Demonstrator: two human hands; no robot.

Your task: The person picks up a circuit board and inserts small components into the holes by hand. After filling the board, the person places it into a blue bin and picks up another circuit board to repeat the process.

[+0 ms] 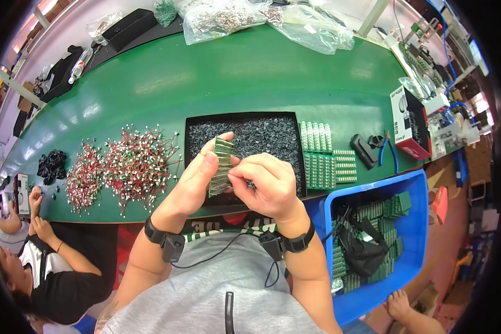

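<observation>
Upright in front of my chest is a narrow green circuit board panel [221,167], divided into several rows. My left hand [192,181] is closed round its left edge, thumb and fingers gripping it. On the panel's right side, my right hand [270,181] is closed in a pinch with its fingertips against the edge; whatever lies between them is too small to make out. Beneath both hands sits a shallow black tray [189,119] full of small black plastic pieces [264,136].
Red-and-white wire leads [139,167] are heaped left of the tray on the green table [217,78]. Stacked circuit board panels [319,170], blue-handled pliers [388,151] and an open box [409,122] stand right. A blue bin [423,222] holds more panels. A co-worker [55,261] sits left.
</observation>
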